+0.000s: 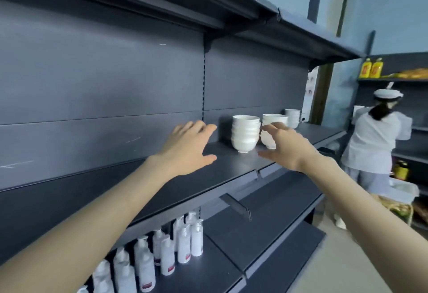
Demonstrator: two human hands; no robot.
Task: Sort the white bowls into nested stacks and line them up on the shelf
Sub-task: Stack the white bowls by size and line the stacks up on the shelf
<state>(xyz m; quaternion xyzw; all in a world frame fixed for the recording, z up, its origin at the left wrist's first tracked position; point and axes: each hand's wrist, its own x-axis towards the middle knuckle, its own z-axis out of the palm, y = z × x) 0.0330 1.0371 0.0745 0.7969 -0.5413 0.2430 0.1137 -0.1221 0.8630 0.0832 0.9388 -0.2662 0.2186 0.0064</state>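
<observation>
Three nested stacks of white bowls stand in a row on the dark grey shelf (180, 183). The nearest stack (246, 133) is in full view. My right hand (286, 146) hovers with spread fingers in front of the second stack (274, 120) and hides its lower half; whether it touches the bowls I cannot tell. The third stack (293, 117) stands farthest right, near the back panel. My left hand (188, 148) floats over the shelf to the left of the nearest stack, fingers straight and spread, a short gap away from the bowls. Neither hand holds anything.
An upper shelf (266, 12) overhangs the bowls closely. White pump bottles (166, 251) stand on the lower shelf by my left forearm. A clear price-tag holder (238, 207) sticks out from the shelf edge. A person in white (372, 144) works at the aisle's far right end.
</observation>
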